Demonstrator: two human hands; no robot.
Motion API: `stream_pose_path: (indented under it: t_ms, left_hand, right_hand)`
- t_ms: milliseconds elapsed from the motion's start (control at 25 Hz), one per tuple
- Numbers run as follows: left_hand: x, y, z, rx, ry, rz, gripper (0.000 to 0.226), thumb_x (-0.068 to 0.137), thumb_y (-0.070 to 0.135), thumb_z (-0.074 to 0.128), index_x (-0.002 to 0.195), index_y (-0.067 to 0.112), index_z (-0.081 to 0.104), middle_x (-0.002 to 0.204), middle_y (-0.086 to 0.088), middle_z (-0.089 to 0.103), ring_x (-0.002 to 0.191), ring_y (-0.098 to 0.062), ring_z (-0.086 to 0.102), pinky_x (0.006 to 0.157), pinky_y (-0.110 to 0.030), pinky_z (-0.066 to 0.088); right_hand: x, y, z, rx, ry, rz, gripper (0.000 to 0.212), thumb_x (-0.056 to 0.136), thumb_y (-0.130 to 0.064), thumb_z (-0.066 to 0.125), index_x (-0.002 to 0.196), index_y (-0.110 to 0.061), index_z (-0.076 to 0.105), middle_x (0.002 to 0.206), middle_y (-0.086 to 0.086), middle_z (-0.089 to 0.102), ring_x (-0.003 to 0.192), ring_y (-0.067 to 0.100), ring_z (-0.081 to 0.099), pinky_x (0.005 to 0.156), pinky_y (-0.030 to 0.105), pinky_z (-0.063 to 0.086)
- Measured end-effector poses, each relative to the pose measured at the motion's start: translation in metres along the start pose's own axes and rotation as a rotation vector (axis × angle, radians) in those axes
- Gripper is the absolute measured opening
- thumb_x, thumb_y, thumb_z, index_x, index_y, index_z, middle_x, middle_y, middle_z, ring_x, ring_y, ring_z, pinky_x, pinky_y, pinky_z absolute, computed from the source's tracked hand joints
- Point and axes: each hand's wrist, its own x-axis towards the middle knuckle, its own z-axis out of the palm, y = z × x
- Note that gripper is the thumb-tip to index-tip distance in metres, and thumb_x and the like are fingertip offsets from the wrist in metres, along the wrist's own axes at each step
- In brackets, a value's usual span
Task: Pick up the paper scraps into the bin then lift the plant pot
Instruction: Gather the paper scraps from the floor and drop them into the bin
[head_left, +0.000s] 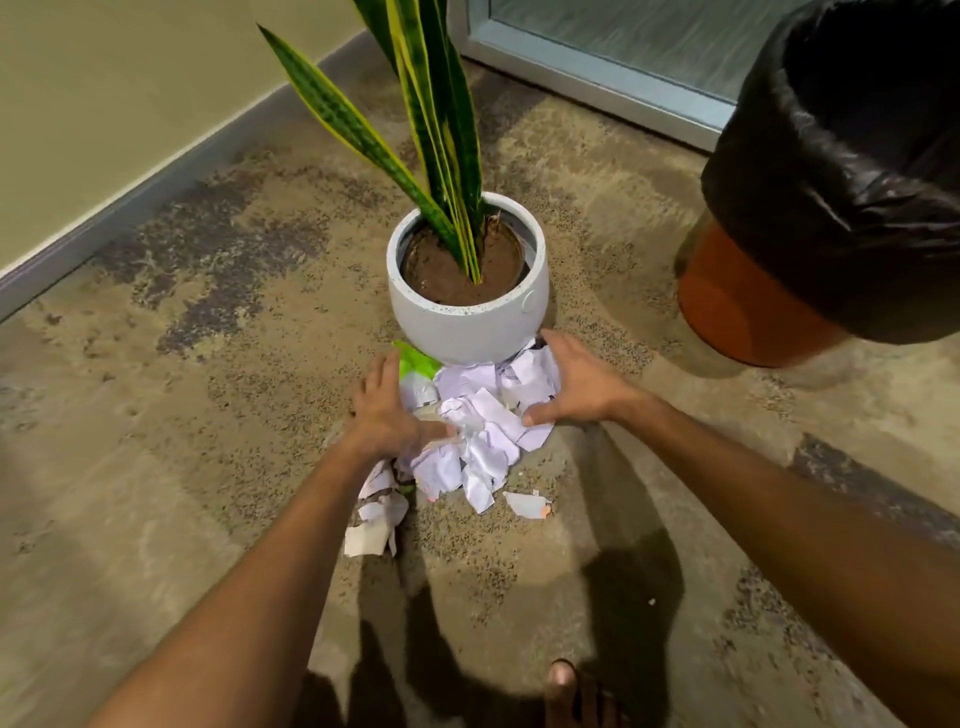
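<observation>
Hands cup paper scraps (480, 415) | left hand (387, 410) grip open | right hand (582, 384) grip open | plant pot (467, 322) just beyond

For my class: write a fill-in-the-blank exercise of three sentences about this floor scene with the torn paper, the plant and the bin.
1. The paper scraps lie on the floor just in front of the white ____.
2. The left hand and right hand cup the pile from ____ sides.
3. The orange bin is lined with a ____ bag.

Missing words: plant pot; opposite; black
</observation>
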Motion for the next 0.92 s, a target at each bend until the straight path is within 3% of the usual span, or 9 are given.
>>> stream_pose_path:
  t_ms: [80, 200, 320, 400, 480, 600, 720, 800, 920]
  left_hand:
    - [0.011, 0.008, -0.003, -0.079, 0.010, 0.041, 0.126, 0.052, 0.043, 0.090, 0.150, 0.021, 0.013, 0.156, -0.007, 0.021, 0.142, -0.031, 0.020, 0.116, -0.053, 0.020]
    - [0.017, 0.013, -0.004, -0.336, 0.028, 0.033, 0.107, 0.054, 0.019, 0.092, 0.142, 0.024, 0.031, 0.130, -0.002, 0.053, 0.120, -0.024, 0.049, 0.100, -0.039, 0.043]
    - [0.018, 0.011, -0.002, -0.203, 0.073, -0.010, 0.078, 0.063, 0.016, 0.086, 0.131, 0.022, 0.048, 0.116, 0.001, 0.061, 0.104, -0.021, 0.056, 0.083, -0.027, 0.043]
    - [0.015, 0.012, 0.000, -0.027, 0.084, -0.023, 0.051, 0.069, 0.021, 0.083, 0.115, 0.020, 0.063, 0.108, 0.000, 0.065, 0.092, -0.017, 0.056, 0.077, -0.023, 0.040]
    - [0.004, 0.014, 0.004, -0.007, 0.061, -0.025, 0.023, 0.071, 0.019, 0.080, 0.092, 0.024, 0.071, 0.090, 0.001, 0.068, 0.077, -0.014, 0.055, 0.066, -0.019, 0.037]
    - [-0.015, 0.019, 0.013, -0.112, 0.089, -0.001, 0.017, 0.072, 0.011, 0.078, 0.082, 0.024, 0.074, 0.076, 0.006, 0.065, 0.062, -0.008, 0.052, 0.054, -0.017, 0.034]
    - [-0.034, 0.033, 0.023, -0.183, 0.134, 0.060, 0.014, 0.074, 0.010, 0.078, 0.085, 0.019, 0.076, 0.086, 0.006, 0.069, 0.072, -0.007, 0.059, 0.063, -0.012, 0.037]
    - [-0.044, 0.045, 0.029, -0.163, 0.146, 0.101, 0.014, 0.077, 0.009, 0.075, 0.086, 0.019, 0.077, 0.094, 0.002, 0.074, 0.080, -0.013, 0.064, 0.072, -0.018, 0.044]
    - [-0.051, 0.062, 0.027, -0.178, 0.173, 0.103, 0.015, 0.079, 0.008, 0.071, 0.090, 0.017, 0.076, 0.097, -0.001, 0.074, 0.082, -0.018, 0.066, 0.073, -0.020, 0.046]
  right_hand:
    - [0.010, 0.000, 0.007, 0.136, 0.068, 0.023, 0.114, 0.056, -0.049, 0.089, 0.146, -0.019, 0.027, 0.149, 0.004, 0.039, 0.131, 0.024, 0.043, 0.108, 0.039, 0.037]
    - [0.012, 0.001, 0.013, 0.184, 0.178, 0.030, 0.061, 0.066, -0.042, 0.085, 0.116, -0.021, 0.057, 0.113, 0.001, 0.064, 0.095, 0.018, 0.058, 0.078, 0.030, 0.045]
    - [0.004, -0.005, 0.013, 0.086, 0.106, -0.040, 0.022, 0.077, -0.035, 0.079, 0.079, -0.018, 0.065, 0.080, 0.003, 0.067, 0.074, 0.018, 0.059, 0.062, 0.027, 0.041]
    - [-0.004, -0.007, -0.002, 0.066, 0.000, -0.039, 0.023, 0.077, -0.030, 0.079, 0.068, -0.019, 0.061, 0.069, -0.002, 0.063, 0.064, 0.013, 0.056, 0.054, 0.025, 0.039]
    - [-0.010, -0.008, -0.023, 0.058, -0.094, -0.046, 0.017, 0.076, -0.027, 0.081, 0.072, -0.017, 0.068, 0.073, -0.003, 0.069, 0.064, 0.013, 0.060, 0.054, 0.026, 0.043]
    - [-0.016, -0.019, -0.034, -0.016, -0.159, -0.146, 0.017, 0.073, -0.028, 0.082, 0.083, -0.021, 0.070, 0.095, 0.001, 0.074, 0.082, 0.021, 0.067, 0.072, 0.036, 0.051]
    - [-0.019, -0.038, -0.004, -0.106, -0.187, -0.211, 0.041, 0.075, -0.030, 0.081, 0.110, -0.017, 0.067, 0.122, -0.001, 0.065, 0.105, 0.020, 0.060, 0.086, 0.029, 0.046]
    - [-0.024, -0.045, 0.011, -0.188, -0.151, -0.241, 0.035, 0.077, -0.029, 0.079, 0.106, -0.013, 0.068, 0.110, 0.003, 0.068, 0.103, 0.023, 0.059, 0.080, 0.028, 0.043]
    - [-0.034, -0.044, -0.010, -0.280, -0.012, -0.258, 0.017, 0.076, -0.023, 0.075, 0.078, -0.010, 0.064, 0.082, 0.007, 0.067, 0.084, 0.026, 0.057, 0.072, 0.036, 0.044]
